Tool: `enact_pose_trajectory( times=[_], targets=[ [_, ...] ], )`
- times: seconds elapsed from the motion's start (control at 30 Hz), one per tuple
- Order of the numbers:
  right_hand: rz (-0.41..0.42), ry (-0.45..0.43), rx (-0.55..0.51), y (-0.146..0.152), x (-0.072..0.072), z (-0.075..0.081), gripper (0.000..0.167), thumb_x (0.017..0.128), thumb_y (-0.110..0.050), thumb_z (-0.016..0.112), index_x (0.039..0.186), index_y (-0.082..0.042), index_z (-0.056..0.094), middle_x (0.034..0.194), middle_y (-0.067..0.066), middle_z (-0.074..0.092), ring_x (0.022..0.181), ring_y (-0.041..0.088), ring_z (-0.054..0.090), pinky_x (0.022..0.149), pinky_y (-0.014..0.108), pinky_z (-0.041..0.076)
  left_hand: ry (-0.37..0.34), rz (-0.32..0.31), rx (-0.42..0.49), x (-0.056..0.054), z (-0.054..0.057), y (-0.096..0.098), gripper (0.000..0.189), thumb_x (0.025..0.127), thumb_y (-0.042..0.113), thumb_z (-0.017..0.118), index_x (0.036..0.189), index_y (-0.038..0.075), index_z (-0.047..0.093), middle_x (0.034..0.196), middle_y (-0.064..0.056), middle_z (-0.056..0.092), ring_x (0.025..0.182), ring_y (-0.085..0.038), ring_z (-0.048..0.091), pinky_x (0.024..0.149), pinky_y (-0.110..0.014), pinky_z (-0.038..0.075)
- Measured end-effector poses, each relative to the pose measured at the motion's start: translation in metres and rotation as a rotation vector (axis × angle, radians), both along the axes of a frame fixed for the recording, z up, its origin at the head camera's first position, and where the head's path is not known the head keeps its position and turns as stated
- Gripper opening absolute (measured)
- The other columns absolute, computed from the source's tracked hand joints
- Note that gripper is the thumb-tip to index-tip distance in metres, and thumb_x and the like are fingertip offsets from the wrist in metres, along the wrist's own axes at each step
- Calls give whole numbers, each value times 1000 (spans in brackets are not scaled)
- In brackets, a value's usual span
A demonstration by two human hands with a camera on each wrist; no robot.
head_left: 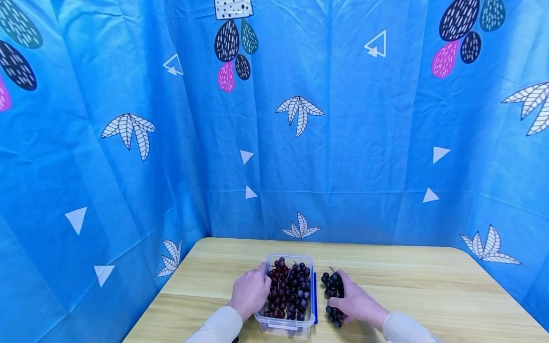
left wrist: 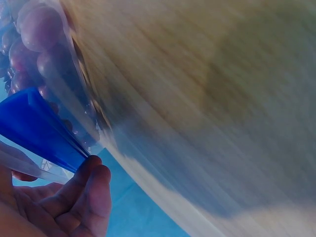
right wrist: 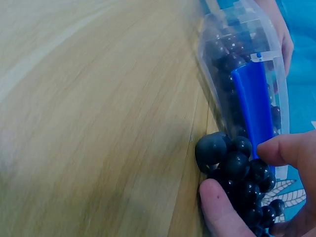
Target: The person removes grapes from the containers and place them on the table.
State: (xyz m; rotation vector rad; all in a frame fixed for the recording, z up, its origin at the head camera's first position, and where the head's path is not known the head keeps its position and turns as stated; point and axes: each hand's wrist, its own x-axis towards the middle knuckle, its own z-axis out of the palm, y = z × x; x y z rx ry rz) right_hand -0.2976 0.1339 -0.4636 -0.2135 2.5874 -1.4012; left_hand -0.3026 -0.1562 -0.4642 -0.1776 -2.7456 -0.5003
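Note:
A clear plastic container (head_left: 280,325) stands on the table, filled with grapes, reddish ones (head_left: 276,295) on its left and darker ones (head_left: 300,288) on its right. Its left rim is held by my left hand (head_left: 252,290). In the left wrist view, those fingertips (left wrist: 101,180) are at the edge of a blue side flap (left wrist: 42,131). Just right of the container, my right hand (head_left: 359,300) grips a bunch of black grapes (head_left: 329,291), thumb on one side and fingers on the other. In the right wrist view, this bunch (right wrist: 234,165) is close over the wood.
A second blue flap (head_left: 315,297) hangs from the container's right side, between it and the bunch. The pale wooden table (head_left: 411,271) extends to both sides. Blue patterned cloth (head_left: 364,143) hangs behind the table and along its sides.

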Motion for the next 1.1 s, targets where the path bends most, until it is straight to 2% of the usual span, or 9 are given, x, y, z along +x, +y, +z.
enact_pose_trajectory(
  times=[0.17, 0.4, 0.77, 0.97, 1.1],
  targets=[
    [5, 20, 67, 3, -2, 2, 100, 85, -19, 78, 159, -1, 14, 147, 48, 28, 52, 25, 62, 49, 37, 56, 3, 1, -4, 0, 0, 0, 45, 98, 22, 52, 138, 3, 58, 114, -18, 73, 92, -34, 72, 75, -49, 58],
    [-2, 66, 95, 8, 0, 4, 99, 84, -26, 79, 158, 0, 18, 141, 46, 39, 48, 21, 57, 43, 36, 52, -2, 1, 0, 0, 1, 1, 45, 98, 22, 52, 138, 3, 58, 115, -18, 73, 92, -34, 72, 74, -49, 58],
    [12, 68, 155, 15, 2, 6, 95, 87, -34, 77, 160, -7, 22, 136, 38, 51, 41, 14, 46, 38, 29, 43, -9, 3, -5, 0, 1, 1, 45, 98, 22, 52, 138, 3, 58, 114, -18, 73, 89, -32, 71, 73, -47, 58],
    [13, 69, 173, 17, 2, 8, 92, 87, -38, 75, 159, -11, 24, 134, 36, 54, 40, 13, 44, 38, 29, 42, -6, 9, -14, 1, 2, 1, 45, 98, 22, 52, 139, 4, 57, 109, -17, 74, 79, -26, 69, 68, -44, 57],
    [16, 74, 180, 18, 1, 6, 92, 87, -40, 75, 159, -12, 25, 133, 36, 55, 39, 13, 44, 38, 31, 44, -14, 9, -12, 1, 2, 1, 45, 98, 22, 52, 139, 4, 57, 111, -17, 73, 83, -28, 69, 69, -46, 57]
  ],
)
